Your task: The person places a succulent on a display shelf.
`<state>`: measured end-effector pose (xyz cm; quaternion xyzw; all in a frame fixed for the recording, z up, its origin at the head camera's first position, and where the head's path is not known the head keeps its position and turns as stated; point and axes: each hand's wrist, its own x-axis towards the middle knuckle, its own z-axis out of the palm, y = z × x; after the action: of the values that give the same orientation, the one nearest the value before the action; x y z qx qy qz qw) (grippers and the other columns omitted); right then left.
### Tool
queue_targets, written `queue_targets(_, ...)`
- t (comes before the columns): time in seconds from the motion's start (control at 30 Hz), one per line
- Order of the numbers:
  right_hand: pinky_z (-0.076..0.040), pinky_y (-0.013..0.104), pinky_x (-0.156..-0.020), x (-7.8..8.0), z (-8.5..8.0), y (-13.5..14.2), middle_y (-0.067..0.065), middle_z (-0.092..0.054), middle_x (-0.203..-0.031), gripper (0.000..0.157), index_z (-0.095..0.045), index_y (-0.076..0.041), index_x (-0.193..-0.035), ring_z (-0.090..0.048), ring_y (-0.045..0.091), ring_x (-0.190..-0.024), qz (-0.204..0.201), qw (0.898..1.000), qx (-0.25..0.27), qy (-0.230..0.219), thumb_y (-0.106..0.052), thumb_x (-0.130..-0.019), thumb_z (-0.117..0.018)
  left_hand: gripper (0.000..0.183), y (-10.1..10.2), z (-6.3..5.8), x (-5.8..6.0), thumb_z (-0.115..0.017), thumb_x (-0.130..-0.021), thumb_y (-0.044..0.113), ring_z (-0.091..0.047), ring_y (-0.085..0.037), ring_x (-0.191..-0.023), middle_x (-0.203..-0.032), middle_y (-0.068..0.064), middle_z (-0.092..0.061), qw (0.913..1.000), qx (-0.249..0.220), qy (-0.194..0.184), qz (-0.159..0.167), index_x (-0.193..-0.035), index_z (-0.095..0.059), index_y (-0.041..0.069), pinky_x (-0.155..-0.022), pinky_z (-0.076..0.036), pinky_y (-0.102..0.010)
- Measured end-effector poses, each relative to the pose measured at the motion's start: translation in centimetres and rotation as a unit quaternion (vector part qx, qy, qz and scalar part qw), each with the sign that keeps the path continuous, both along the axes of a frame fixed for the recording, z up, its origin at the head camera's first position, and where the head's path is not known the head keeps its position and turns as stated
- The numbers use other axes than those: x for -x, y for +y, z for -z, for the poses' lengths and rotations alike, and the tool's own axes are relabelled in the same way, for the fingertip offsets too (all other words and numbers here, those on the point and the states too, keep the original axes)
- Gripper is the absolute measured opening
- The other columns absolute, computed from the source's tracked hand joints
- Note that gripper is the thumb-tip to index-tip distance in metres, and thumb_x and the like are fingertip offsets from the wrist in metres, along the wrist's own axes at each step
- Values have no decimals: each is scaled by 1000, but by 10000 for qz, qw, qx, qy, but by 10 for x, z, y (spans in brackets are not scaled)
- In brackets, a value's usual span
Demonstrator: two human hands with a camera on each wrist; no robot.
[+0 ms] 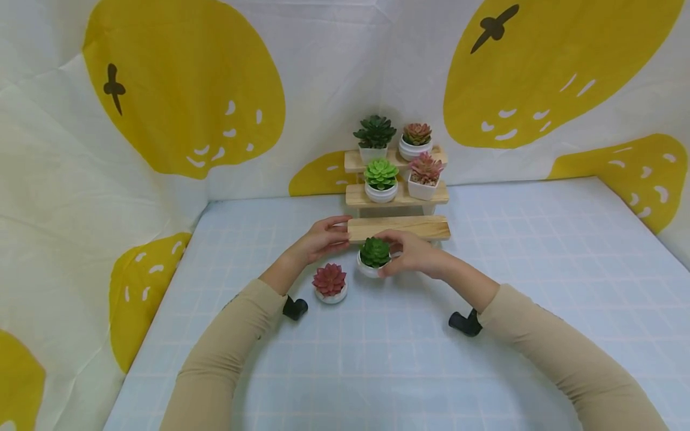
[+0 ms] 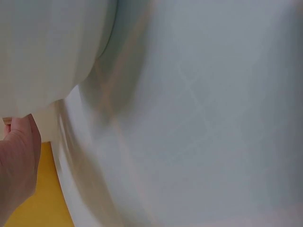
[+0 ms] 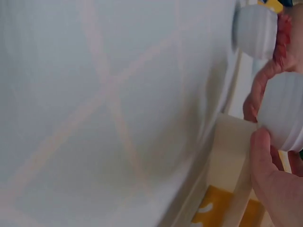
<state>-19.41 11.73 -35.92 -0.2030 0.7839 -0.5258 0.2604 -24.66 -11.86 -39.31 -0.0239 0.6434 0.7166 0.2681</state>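
Observation:
My right hand holds a small dark green succulent by its round white pot, just in front of the lowest step of a wooden tiered plant stand. At that step's left end, my left hand grips the wood, fingers bent about its edge. A red succulent in a round white pot stands on the table, nearer than the left hand. The left wrist view has a big white pot close up, with the left hand partly behind it.
On the stand's upper steps sit a dark green succulent, an orange-red one, a bright green one and a pink one. A white cloth with yellow shapes hangs behind the pale blue checked table.

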Motion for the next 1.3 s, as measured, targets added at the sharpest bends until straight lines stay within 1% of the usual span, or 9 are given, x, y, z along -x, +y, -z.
queue_targets(0.17, -48, 34, -89, 4, -9, 2, 16, -50, -124, 66, -46, -1, -131, -53, 29, -108, 34, 9999, 151, 65, -5, -72, -76, 53, -1, 0, 0, -50, -92, -5, -56, -17, -95, -136, -19, -42, 10000, 37, 19, 43, -142, -38, 8, -86, -51, -28)
queue_targets(0.3, -49, 33, -86, 8, -14, 3, 17, -48, -125, 67, -45, -1, -133, -52, 29, -106, 111, 9997, 134, 145, -6, -73, -76, 53, -1, -1, 1, -51, -92, -5, -56, -17, -94, -135, -18, -43, 10000, 49, 39, 16, -142, -39, 9, -85, -52, -28)
queue_targets(0.43, -50, 32, -85, 12, -15, 4, 16, -50, -126, 69, -44, -2, -134, -53, 28, -106, 251, 9995, 146, 98, -4, -73, -76, 53, -1, -1, 0, -51, -92, -6, -56, -16, -92, -135, -19, -43, 10000, 27, 75, 17, -142, -39, 8, -84, -52, -28)
queue_targets(0.6, -51, 30, -80, 16, -14, 6, 16, -53, -124, 71, -42, -3, -136, -55, 25, -102, 503, 9986, 160, -48, -4, -73, -76, 52, -1, -1, 0, -51, -92, -5, -56, -16, -92, -135, -18, -43, 10000, 28, 38, 29, -142, -39, 9, -92, -48, -33)
queue_targets(0.67, -51, 29, -79, 17, -13, 7, 17, -54, -123, 72, -40, -2, -137, -55, 24, -101, 580, 9982, 131, -29, -4, -74, -76, 52, -1, 0, 0, -51, -92, -4, -56, -16, -92, -134, -18, -43, 10000, 36, 27, 35, -142, -39, 9, -94, -46, -35)
queue_targets(0.77, -50, 29, -79, 20, -14, 8, 19, -54, -123, 73, -39, -2, -137, -55, 25, -101, 670, 9977, 99, 23, -3, -74, -75, 52, -1, 1, 0, -51, -92, -4, -55, -16, -91, -134, -17, -42, 10000, 34, 4, 28, -142, -40, 9, -95, -45, -36)
queue_targets(1.0, -48, 30, -83, 24, -16, 7, 18, -52, -124, 72, -40, -3, -138, -53, 26, -103, 938, 9956, 63, -37, -3, -74, -74, 52, -1, 1, 0, -51, -92, -4, -55, -16, -91, -133, -16, -43, 10000, 71, -11, 2, -141, -41, 9, -91, -48, -32)
queue_targets(1.13, -47, 31, -84, 26, -15, 6, 17, -49, -126, 71, -41, -5, -138, -50, 27, -106, 1078, 9941, 56, -94, -5, -75, -74, 51, -1, 1, 0, -52, -92, -4, -55, -16, -92, -133, -16, -43, 10000, 83, -43, -26, -141, -41, 10, -90, -49, -32)
queue_targets(1.3, -45, 33, -86, 28, -13, 4, 16, -47, -128, 70, -41, -5, -137, -48, 28, -108, 1216, 9926, 16, -35, -9, -76, -75, 52, -1, 0, -1, -51, -92, -4, -55, -16, -91, -133, -17, -43, 10000, 63, -35, 0, -141, -40, 9, -92, -48, -33)
